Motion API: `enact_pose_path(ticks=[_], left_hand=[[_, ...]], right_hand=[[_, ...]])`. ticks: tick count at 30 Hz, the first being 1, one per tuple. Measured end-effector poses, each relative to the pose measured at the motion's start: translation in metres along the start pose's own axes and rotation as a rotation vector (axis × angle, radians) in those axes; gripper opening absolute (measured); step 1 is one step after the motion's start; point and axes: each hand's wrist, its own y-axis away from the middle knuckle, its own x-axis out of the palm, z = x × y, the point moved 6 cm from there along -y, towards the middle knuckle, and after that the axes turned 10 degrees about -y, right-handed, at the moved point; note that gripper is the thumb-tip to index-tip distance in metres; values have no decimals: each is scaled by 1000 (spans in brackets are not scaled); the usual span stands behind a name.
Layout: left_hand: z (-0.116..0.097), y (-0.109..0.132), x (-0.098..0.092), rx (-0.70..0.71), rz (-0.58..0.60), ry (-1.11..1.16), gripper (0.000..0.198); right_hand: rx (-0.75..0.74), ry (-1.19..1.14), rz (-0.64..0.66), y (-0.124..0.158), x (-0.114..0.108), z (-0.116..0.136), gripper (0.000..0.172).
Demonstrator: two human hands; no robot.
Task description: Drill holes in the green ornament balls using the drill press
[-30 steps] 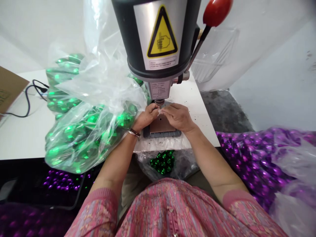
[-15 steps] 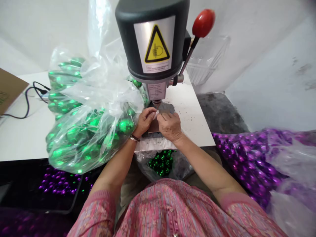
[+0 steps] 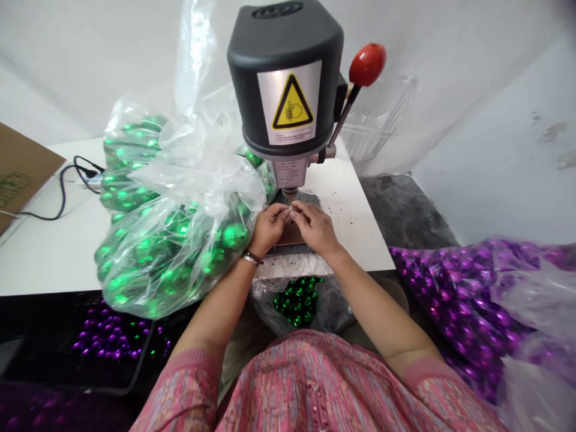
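Observation:
Both of my hands meet just below the chuck [image 3: 289,194] of a black bench drill press [image 3: 288,78]. My left hand [image 3: 270,228], a bracelet at its wrist, has its thumb and fingers pinched together. Against it, my right hand [image 3: 317,229] pinches too, thumb tip near the left fingertips. Whatever sits between them is tiny and pale, and I cannot make out what it is. Beneath the hands lies a brown plate [image 3: 291,236] on the machine's base. In a clear bag at my lap are small shiny green balls [image 3: 297,302].
A clear bag of large green baubles [image 3: 175,240] stands left, close to my left forearm. The red-knobbed lever [image 3: 368,65] sticks out at right. Dark crumbs dot the white table [image 3: 360,240]. Purple baubles [image 3: 463,300] fill a bag at right. A black tray [image 3: 49,342] holds small purple balls.
The view has shifted, so the machine sits lower in it. My right hand has gone from a curled fist to a pinch with the thumb showing, still meeting the left fingertips.

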Motion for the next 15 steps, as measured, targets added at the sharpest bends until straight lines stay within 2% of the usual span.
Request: enact_pose_path(ticks=[4, 6, 12, 15], left_hand=[[3, -6, 6, -2, 117, -76, 18], [4, -5, 7, 15, 131, -90, 17], [11, 4, 1, 31, -37, -21, 8], [14, 3, 1, 34, -41, 36, 7]], right_hand=[[46, -67, -26, -6, 6, -3, 34], [85, -78, -47, -4, 10, -4, 34], [222, -64, -76, 3, 20, -5, 35], [286, -50, -63, 3, 23, -8, 33]])
